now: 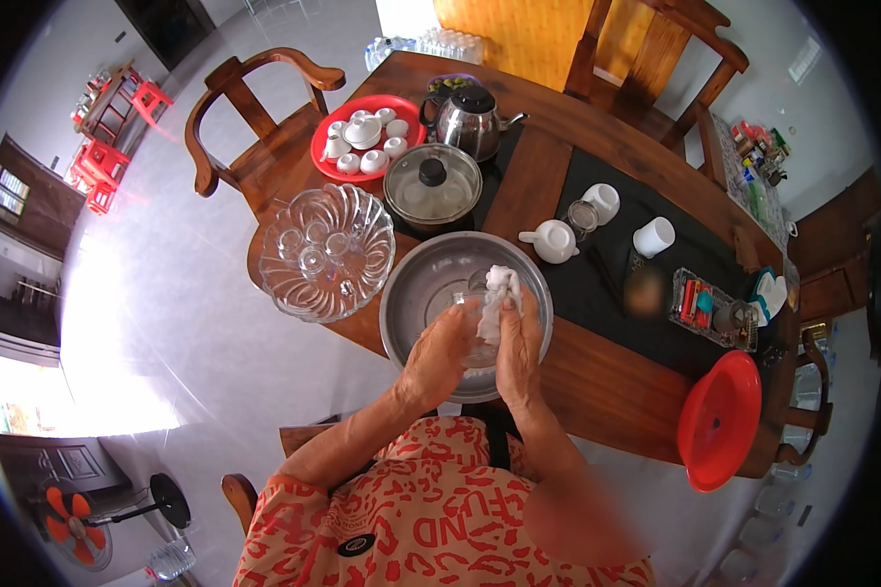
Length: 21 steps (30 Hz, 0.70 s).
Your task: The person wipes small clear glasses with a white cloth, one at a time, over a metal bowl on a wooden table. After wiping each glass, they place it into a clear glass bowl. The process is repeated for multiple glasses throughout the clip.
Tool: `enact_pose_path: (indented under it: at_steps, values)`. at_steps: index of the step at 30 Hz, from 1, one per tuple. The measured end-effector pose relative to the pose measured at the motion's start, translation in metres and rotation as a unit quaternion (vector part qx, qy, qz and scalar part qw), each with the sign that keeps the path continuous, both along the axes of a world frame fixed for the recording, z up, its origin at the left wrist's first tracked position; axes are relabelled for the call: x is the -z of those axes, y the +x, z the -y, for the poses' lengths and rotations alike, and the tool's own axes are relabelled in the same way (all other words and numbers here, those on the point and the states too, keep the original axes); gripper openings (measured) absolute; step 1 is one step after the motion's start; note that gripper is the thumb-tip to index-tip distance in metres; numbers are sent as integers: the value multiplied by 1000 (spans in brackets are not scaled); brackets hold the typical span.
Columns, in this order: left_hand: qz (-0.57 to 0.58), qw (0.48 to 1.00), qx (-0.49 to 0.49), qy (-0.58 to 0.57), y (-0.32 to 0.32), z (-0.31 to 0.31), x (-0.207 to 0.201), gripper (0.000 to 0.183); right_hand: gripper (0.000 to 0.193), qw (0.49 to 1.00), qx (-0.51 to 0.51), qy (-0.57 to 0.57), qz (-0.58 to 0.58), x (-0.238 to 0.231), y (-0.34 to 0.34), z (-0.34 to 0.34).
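A clear glass was clasped by the left hand above the metal basin, a white cloth by the right hand; through a slackened grip, the glass could be dropped and chipped.

Seen from above, my left hand and right hand meet over a wide metal basin on a wooden table. My right holds a white cloth against what looks like a clear glass (my fingers partly hide it). Left of the basin, a ribbed glass bowl holds small glasses; beyond are a red tray of white cups, a lidded pot and a kettle.
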<state>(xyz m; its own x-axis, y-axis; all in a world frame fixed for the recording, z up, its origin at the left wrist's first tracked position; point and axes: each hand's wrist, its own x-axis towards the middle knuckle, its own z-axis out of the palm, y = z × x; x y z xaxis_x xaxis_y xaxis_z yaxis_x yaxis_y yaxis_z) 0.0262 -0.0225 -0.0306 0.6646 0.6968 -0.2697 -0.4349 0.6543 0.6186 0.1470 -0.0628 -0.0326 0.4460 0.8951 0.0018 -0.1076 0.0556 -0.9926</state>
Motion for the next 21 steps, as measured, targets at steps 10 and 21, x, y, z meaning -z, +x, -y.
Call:
enact_pose_path:
  at_steps: [10, 21]
  values:
    - [7, 998, -36, -45, 1, -10, -8, 54, 54, 875, 28, 161, 456, -13, -26, 23]
    - [-4, 1000, -21, -11, 3, -6, -10, 65, 37, 998, -2, 31, 60, -11, -9, -1]
